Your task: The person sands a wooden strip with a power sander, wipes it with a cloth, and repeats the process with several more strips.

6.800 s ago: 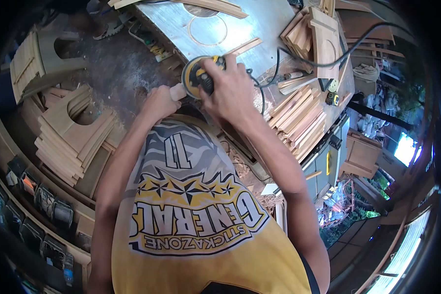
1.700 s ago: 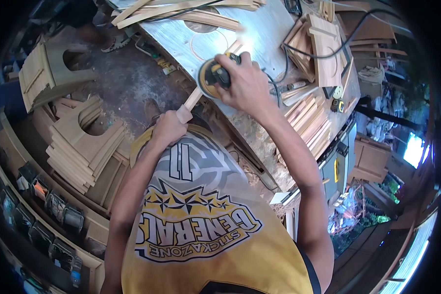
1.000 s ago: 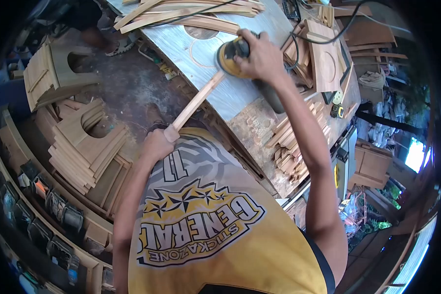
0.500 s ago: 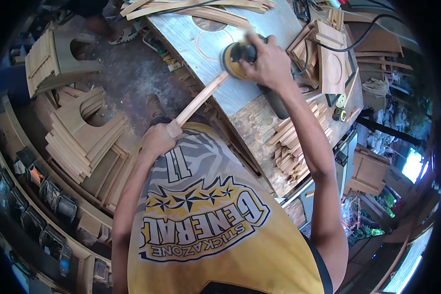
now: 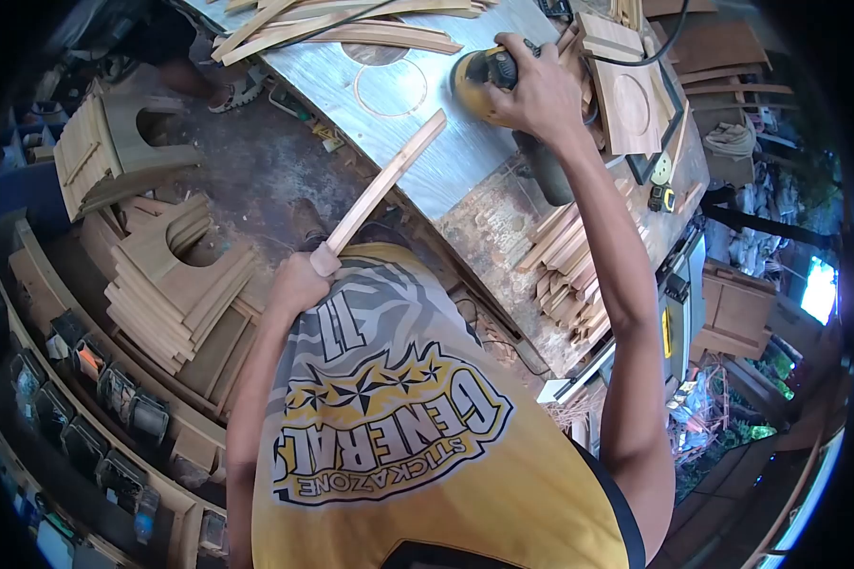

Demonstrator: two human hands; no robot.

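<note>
My left hand (image 5: 304,283) is closed around the near end of a narrow wooden strip (image 5: 386,180), close to my shirt. A light wrap shows on a finger of that hand. The strip slants up and away, its far end over the metal-topped bench (image 5: 455,180). My right hand (image 5: 544,95) grips a yellow and black orbital sander (image 5: 489,81) from above. The sander is tilted over the bench top, a little right of the strip's far end and apart from it. Its dark dust canister (image 5: 544,171) hangs toward me.
Wooden strips (image 5: 380,33) lie across the bench's far end; more are stacked (image 5: 574,275) at its near right. A panel with a round cutout (image 5: 631,104) and a tape measure (image 5: 661,197) lie beyond. Stacked cut panels (image 5: 176,294) stand left. Another person's foot (image 5: 237,93) shows on the floor.
The sander has moved right, off the strip's far end, and has tilted. The strip's far end has risen and now shows fully. The camera view has shifted slightly.
</note>
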